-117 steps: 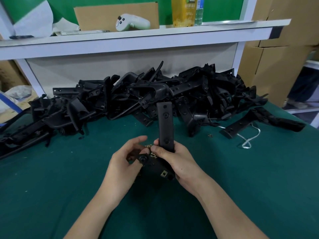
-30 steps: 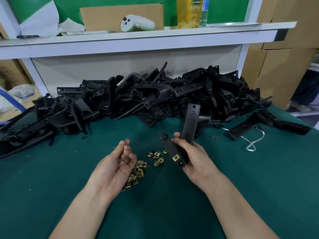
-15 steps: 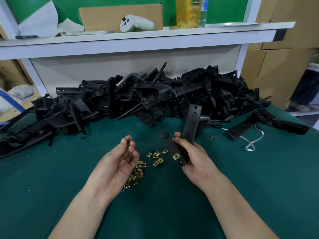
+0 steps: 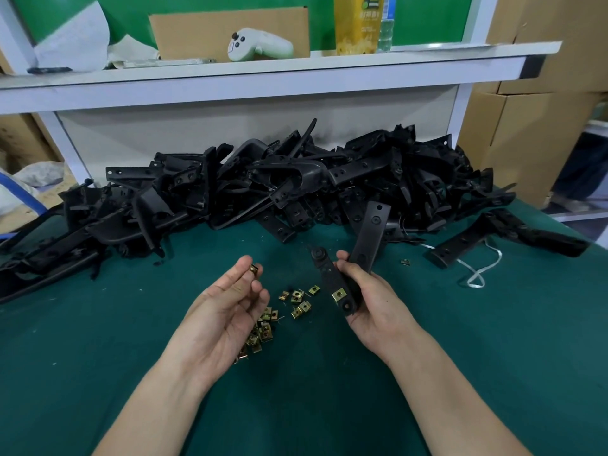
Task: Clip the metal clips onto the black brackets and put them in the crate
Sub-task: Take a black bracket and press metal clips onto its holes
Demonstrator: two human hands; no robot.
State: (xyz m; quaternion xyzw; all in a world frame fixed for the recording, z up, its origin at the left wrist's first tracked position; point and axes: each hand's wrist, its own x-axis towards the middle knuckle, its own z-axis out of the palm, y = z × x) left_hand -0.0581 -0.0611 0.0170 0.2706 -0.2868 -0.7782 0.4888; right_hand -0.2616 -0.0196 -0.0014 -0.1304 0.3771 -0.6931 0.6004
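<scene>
The black bracket [image 4: 371,232] was up off the table in our right hand [image 4: 375,304]. Our fingers and thumb were curled round its bend, with one arm pointing up toward the heap and the other slanting down across our palm. And there it was: one metal clip [image 4: 338,294] already seated on that lower arm, brass-coloured and square, plain to see.

On the other side, our left hand [image 4: 227,311] was palm up with a second clip [image 4: 253,268] pinched at the fingertips. It was held clear of the bracket, and there was a gap between the two hands.

Down between the hands, the loose clips [image 4: 263,327] lay scattered on the green table mat [image 4: 98,357], some partly hidden behind the left hand. One stray clip [image 4: 405,262] lay alone just right of the held bracket.

Behind all that, the big heap of brackets [image 4: 296,189] ran across the back of the table. A lone bracket [image 4: 503,238] lay apart at the right, with a loop of white cord [image 4: 477,274] beside it.

Up on the white shelf [image 4: 263,77] we had a white controller [image 4: 260,44], a cardboard sheet [image 4: 197,31] behind it, and a yellow bottle [image 4: 357,24]. Cardboard boxes [image 4: 526,126] stood stacked off to the right.
</scene>
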